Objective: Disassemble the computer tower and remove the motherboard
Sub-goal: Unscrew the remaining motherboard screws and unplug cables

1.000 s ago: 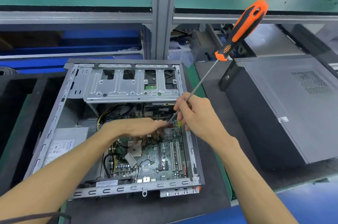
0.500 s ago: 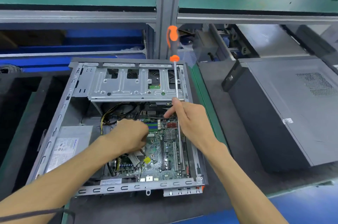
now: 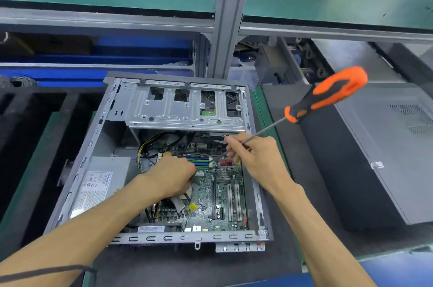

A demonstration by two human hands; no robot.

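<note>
Inside the open computer tower point(image 3: 77, 176) on the counter point(image 3: 304, 169), the motherboard point(image 3: 218, 195) still lies screwed flat. Left hand point(image 3: 173, 176) is curled closed upon something by the memory slots point(image 3: 200, 162); what, I cannot tell. Right hand point(image 3: 255, 158) pinches the screwdriver point(image 3: 325, 97) by its shaft. Better to grip the handle and seat the tip squarely before turning.

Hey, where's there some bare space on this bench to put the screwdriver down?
Free: the dark mat between the open case and the closed tower, and the mat strip in front of the case. Crowded: inside the case, over the motherboard, both hands and cables.
</note>
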